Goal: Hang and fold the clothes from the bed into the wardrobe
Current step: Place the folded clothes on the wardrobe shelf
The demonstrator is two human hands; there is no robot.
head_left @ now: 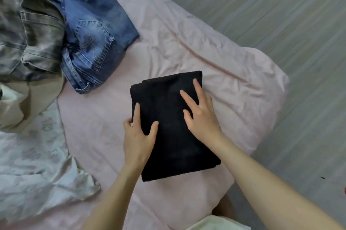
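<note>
A black garment [168,136] lies folded into a rectangle on the pink bed sheet [215,57], near the bed's corner. My left hand [138,136] rests on its left edge, index finger and thumb flat on top, the other fingers at or under the edge. My right hand [200,113] lies flat on the garment's right side with straight, spread fingers. Blue jeans [93,33] lie crumpled at the upper left. A grey washed denim piece [31,37] is piled beside them.
A pale satin garment [37,170] lies wrinkled at the lower left of the bed. Grey floor [280,14] runs along the bed's right side and past its corner.
</note>
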